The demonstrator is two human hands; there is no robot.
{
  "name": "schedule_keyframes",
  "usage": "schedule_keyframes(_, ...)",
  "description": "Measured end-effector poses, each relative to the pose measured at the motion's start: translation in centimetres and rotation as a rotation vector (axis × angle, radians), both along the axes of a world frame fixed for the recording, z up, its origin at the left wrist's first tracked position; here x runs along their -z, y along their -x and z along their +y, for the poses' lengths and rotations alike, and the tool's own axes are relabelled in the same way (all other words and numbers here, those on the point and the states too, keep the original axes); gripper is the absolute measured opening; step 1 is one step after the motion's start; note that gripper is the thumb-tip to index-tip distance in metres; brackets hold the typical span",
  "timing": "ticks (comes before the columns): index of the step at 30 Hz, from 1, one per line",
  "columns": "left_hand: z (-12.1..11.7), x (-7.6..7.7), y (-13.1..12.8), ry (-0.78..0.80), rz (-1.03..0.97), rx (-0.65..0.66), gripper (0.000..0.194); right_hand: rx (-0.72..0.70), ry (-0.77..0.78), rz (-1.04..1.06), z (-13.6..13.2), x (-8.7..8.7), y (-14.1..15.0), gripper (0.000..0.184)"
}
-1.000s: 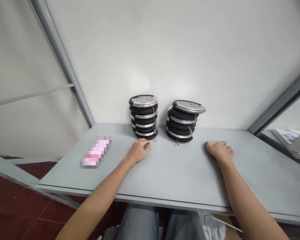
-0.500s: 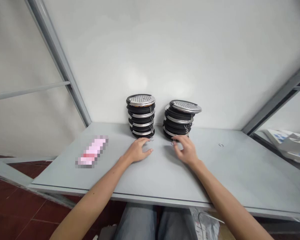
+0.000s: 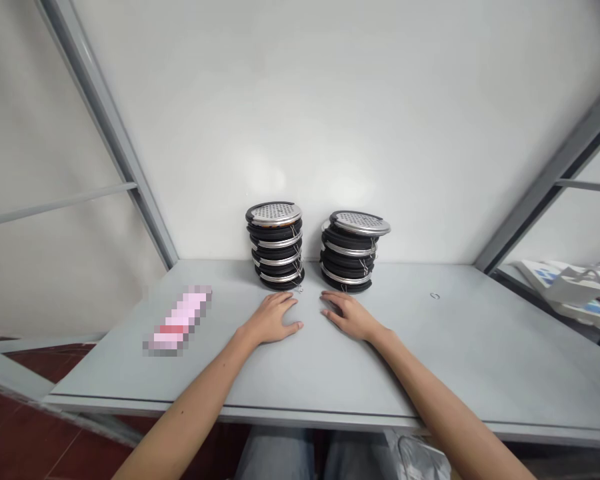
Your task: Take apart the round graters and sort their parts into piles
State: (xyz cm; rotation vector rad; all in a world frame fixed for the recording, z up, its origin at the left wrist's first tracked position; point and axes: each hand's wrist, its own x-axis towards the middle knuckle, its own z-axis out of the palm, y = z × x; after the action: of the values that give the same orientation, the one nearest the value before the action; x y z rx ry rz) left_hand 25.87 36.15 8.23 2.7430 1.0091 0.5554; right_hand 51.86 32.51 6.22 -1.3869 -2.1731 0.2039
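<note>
Near the back edge of the smooth, matt grey rectangular table (image 3: 320,373), the left round black-and-silver stack (image 3: 277,248) and the right round black-and-silver stack (image 3: 350,252) pair shiny perforated metal with matt, rubbery-looking black. Nearer the right edge, the thin silver ring (image 3: 435,295) looks metallic. The flat white wall (image 3: 290,100) beyond is glossy; the crinkled grey plastic bag (image 3: 425,460) below the front edge shines

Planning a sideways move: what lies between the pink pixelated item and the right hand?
The left hand, open, with tabletop either side, in the head view.

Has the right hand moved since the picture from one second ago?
Yes, leftward: the right hand was to the right of the right stack and is now in front of it.
</note>
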Motion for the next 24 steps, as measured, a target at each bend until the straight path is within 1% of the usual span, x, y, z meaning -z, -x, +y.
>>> schedule_keyframes(3, 0.1, 0.2, 0.1, 0.011, -0.037, -0.005, 0.057, 0.023, -0.012, 0.051, 0.0, -0.1, -0.3, 0.036)
schedule_keyframes(5, 0.2, 0.4, 0.1, 0.007, -0.106, -0.001, 0.054, 0.030, -0.010, 0.075, 0.1, -0.1, -0.4, 0.035)
schedule_keyframes(8, 0.5, 0.1, 0.1, -0.031, -0.262, 0.000, 0.038, 0.026, -0.005, 0.110, 0.2, 0.0, -0.5, 0.032)
schedule_keyframes(10, 0.6, -0.7, 0.2, -0.108, -0.397, -0.018, 0.026, 0.029, 0.000, 0.129, 0.2, 0.0, -0.5, 0.031)
schedule_keyframes(12, 0.8, -2.2, 0.5, -0.254, -0.535, -0.049, 0.019, 0.035, 0.007, 0.143, 0.1, 0.0, -0.5, 0.030)
schedule_keyframes(14, 1.1, -4.5, 0.9, -0.443, -0.621, -0.097, 0.017, 0.041, 0.014, 0.154, 0.0, -0.1, -0.5, 0.030)
schedule_keyframes(16, 1.7, -7.3, 1.5, -0.604, -0.604, -0.160, 0.019, 0.048, 0.022, 0.159, 0.0, -0.2, -0.4, 0.031)
schedule_keyframes(18, 2.6, -10.3, 2.0, -0.704, -0.547, -0.228, 0.026, 0.053, 0.032, 0.159, -0.1, -0.3, -0.4, 0.032)
schedule_keyframes(19, 3.2, -11.6, 2.3, -0.720, -0.509, -0.257, 0.030, 0.054, 0.035, 0.161, -0.2, -0.4, -0.3, 0.032)
schedule_keyframes(21, 4.5, -13.9, 2.7, -0.683, -0.405, -0.299, 0.042, 0.054, 0.038, 0.166, -0.2, -0.4, -0.3, 0.031)
schedule_keyframes(22, 5.3, -14.7, 2.9, -0.637, -0.333, -0.299, 0.049, 0.055, 0.038, 0.169, -0.2, -0.4, -0.2, 0.031)
schedule_keyframes(24, 6.7, -15.6, 3.0, -0.529, -0.197, -0.273, 0.060, 0.060, 0.037, 0.172, -0.2, -0.3, -0.2, 0.031)
